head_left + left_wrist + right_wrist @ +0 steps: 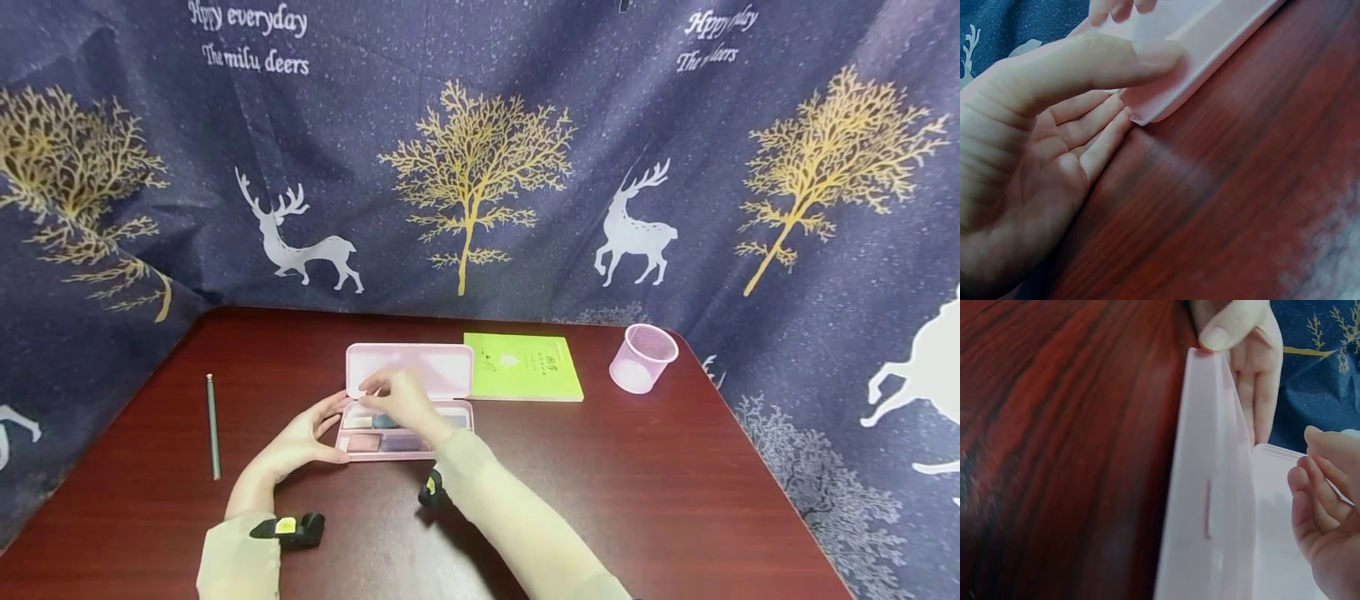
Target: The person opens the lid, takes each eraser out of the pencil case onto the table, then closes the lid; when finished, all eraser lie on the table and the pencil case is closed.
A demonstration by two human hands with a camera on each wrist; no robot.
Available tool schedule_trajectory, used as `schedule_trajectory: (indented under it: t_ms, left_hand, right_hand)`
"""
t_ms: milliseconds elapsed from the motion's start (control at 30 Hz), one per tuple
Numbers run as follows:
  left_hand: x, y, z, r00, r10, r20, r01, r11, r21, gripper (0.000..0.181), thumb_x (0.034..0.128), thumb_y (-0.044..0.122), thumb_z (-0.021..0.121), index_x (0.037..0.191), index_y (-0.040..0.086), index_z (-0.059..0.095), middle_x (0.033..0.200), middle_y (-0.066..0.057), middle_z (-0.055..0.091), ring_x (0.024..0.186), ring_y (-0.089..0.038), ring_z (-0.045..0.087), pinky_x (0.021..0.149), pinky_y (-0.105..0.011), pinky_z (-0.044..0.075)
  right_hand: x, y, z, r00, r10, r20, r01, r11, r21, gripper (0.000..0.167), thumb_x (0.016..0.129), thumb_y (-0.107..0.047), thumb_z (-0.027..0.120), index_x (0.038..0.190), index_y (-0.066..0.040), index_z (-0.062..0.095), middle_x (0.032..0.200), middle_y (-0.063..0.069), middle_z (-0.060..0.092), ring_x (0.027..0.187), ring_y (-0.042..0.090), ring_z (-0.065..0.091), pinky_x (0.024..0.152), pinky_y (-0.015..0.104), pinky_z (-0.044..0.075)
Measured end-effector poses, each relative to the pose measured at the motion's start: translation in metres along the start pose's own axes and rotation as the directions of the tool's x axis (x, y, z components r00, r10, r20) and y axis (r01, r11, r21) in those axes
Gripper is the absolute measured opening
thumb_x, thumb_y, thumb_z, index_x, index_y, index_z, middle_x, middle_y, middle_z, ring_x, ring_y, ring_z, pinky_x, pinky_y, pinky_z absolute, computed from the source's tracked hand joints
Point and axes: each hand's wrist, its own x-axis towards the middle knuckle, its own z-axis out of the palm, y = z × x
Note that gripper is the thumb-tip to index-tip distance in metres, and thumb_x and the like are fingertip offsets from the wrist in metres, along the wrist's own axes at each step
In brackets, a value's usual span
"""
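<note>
On the glossy, wood-grained reddish-brown table, left of its middle, sits a pale pink pencil case, smooth-walled and rectangular with rounded corners. Its lid is swung back on the far side, pale inner face showing. Inside lie a flat pinkish block and a purplish-grey block in the near row, with a dark blue piece behind them; what these are is too blurred to tell. A narrow upright tab marks the front wall.

Touching or just beside the lid's right edge lies a lime-green paperback book. Further right, well apart, stands a pink mesh pen cup; to the left lies a slim dark-green pencil. Navy cloth printed with deer and gold trees hangs behind the table.

The left hand grips the case's left end, thumb at the near corner, fingers along the end. The right hand reaches in over the case, hiding part of the lid and contents; its fingers are loosely bent, with nothing visible between them. Both forearms wear cream sleeves.
</note>
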Motion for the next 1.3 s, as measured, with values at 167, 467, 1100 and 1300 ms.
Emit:
schedule_trajectory:
  t_ms: [167, 467, 1100, 1300]
  left_hand:
    - [0.000, 0.000, 0.000, 1.000, -0.002, -0.001, 0.002, 1.000, 0.008, 0.104, 0.0684, 0.001, 0.083, 0.151, -0.008, 0.020, 0.154, -0.032, 0.025, 0.139, -0.050, 0.025, 0.098, -0.001, 0.034]
    - [-0.002, -0.001, 0.000, 1.000, -0.006, -0.008, 0.006, 1.000, -0.003, 0.103, 0.0693, 0.001, 0.082, 0.151, -0.008, 0.020, 0.153, -0.033, 0.025, 0.129, -0.001, 0.044, 0.098, -0.001, 0.033]
    - [0.000, -0.002, 0.001, 1.000, 0.022, 0.006, -0.022, 0.999, -0.036, 0.103, 0.0695, -0.002, 0.081, 0.150, -0.011, 0.018, 0.153, -0.037, 0.021, 0.116, 0.021, 0.040, 0.098, -0.001, 0.034]
    - [0.000, 0.000, 0.001, 1.000, 0.011, 0.005, -0.010, 0.999, -0.033, 0.103, 0.0699, -0.001, 0.081, 0.150, -0.010, 0.018, 0.154, -0.035, 0.021, 0.117, 0.018, 0.039, 0.097, -0.002, 0.035]
  right_hand:
    - [-0.001, -0.001, 0.006, 0.998, 0.022, 0.052, -0.020, 0.999, -0.045, 0.017, 0.085, -0.010, 0.073, 0.100, -0.003, 0.075, 0.093, 0.008, 0.075, 0.079, 0.010, 0.065, 0.070, 0.010, 0.047]
    - [-0.002, -0.002, 0.014, 0.981, 0.028, 0.192, -0.003, 0.992, -0.127, 0.017, 0.089, -0.008, 0.069, 0.104, -0.005, 0.076, 0.099, 0.005, 0.076, 0.088, 0.006, 0.068, 0.074, 0.008, 0.047]
    - [-0.005, -0.004, 0.016, 0.950, 0.024, 0.312, 0.087, 0.938, -0.336, 0.024, 0.093, -0.007, 0.061, 0.113, -0.009, 0.074, 0.111, -0.001, 0.074, 0.100, 0.006, 0.066, 0.089, 0.012, 0.048]
    - [-0.002, -0.003, 0.019, 0.945, 0.005, 0.326, 0.133, 0.907, -0.400, 0.017, 0.092, -0.005, 0.061, 0.098, -0.011, 0.076, 0.085, -0.001, 0.071, 0.076, 0.007, 0.055, 0.072, 0.012, 0.044]
